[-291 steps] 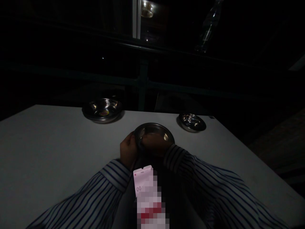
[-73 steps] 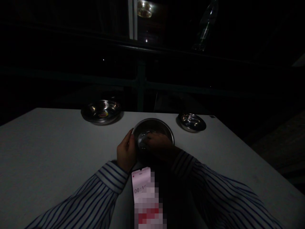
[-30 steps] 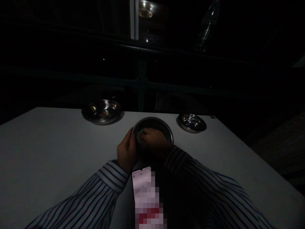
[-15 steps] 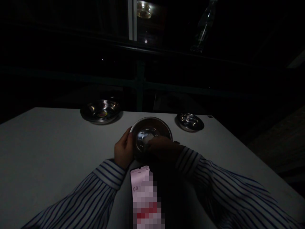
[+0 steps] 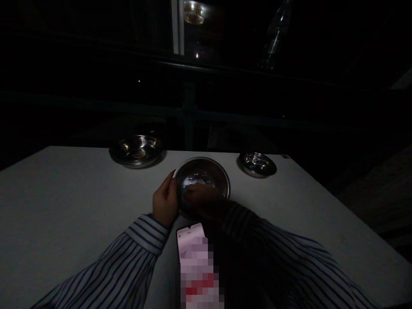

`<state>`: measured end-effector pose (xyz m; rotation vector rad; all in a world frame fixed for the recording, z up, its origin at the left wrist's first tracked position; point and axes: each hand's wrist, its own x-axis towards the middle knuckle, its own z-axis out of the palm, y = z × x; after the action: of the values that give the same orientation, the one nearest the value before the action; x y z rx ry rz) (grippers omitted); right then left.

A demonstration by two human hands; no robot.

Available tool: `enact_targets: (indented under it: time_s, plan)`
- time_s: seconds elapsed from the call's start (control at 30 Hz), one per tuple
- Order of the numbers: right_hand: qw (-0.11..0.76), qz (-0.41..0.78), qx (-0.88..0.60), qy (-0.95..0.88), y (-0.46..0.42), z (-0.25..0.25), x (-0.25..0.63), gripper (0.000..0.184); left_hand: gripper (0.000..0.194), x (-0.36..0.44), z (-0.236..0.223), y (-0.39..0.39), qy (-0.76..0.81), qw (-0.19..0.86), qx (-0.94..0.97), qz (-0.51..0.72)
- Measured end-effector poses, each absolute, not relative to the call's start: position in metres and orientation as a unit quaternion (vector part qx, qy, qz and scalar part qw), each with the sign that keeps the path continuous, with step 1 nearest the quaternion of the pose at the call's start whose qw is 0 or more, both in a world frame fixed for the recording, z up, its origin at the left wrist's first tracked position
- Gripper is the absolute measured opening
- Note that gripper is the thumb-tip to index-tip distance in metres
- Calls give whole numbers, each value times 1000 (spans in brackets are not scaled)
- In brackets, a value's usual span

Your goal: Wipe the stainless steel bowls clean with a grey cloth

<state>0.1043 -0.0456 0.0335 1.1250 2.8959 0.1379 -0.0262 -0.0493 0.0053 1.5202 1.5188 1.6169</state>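
A steel bowl [image 5: 222, 176] is tilted toward me at the middle of the table. My left hand [image 5: 165, 201] grips its left rim, thumb on the inner side and the fingers hidden behind. Inside the bowl, my right hand [image 5: 204, 198] is closed and low against the inner wall. A bit of white, crumpled material [image 5: 200, 182], like a cloth or tissue, shows at its fingers; the dark hides most of it. Just below the bowl, a phone [image 5: 189, 242] with a lit screen lies on the table.
On the white table [image 5: 80, 214], a stack of wide steel bowls [image 5: 135, 150] stands at the back left. Smaller steel bowls [image 5: 256, 164] sit at the back right. Behind the table, a clear bottle [image 5: 275, 36] stands on a dark ledge.
My right hand has moved left inside the bowl, its forearm following. The bowl and my left hand have shifted slightly left.
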Motion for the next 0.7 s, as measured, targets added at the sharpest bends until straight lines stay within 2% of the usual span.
enact_targets:
  time_s: [0.37, 0.53, 0.7]
  plan:
    - [69, 26, 391, 917, -45, 24, 132, 20, 43, -27, 7, -48, 548, 248, 547, 582]
    - [71, 0, 385, 920, -46, 31, 127, 19, 43, -29, 6, -44, 559, 308, 480, 602]
    - [58, -16, 406, 912, -47, 33, 125, 24, 40, -30, 1, -42, 503, 404, 496, 581]
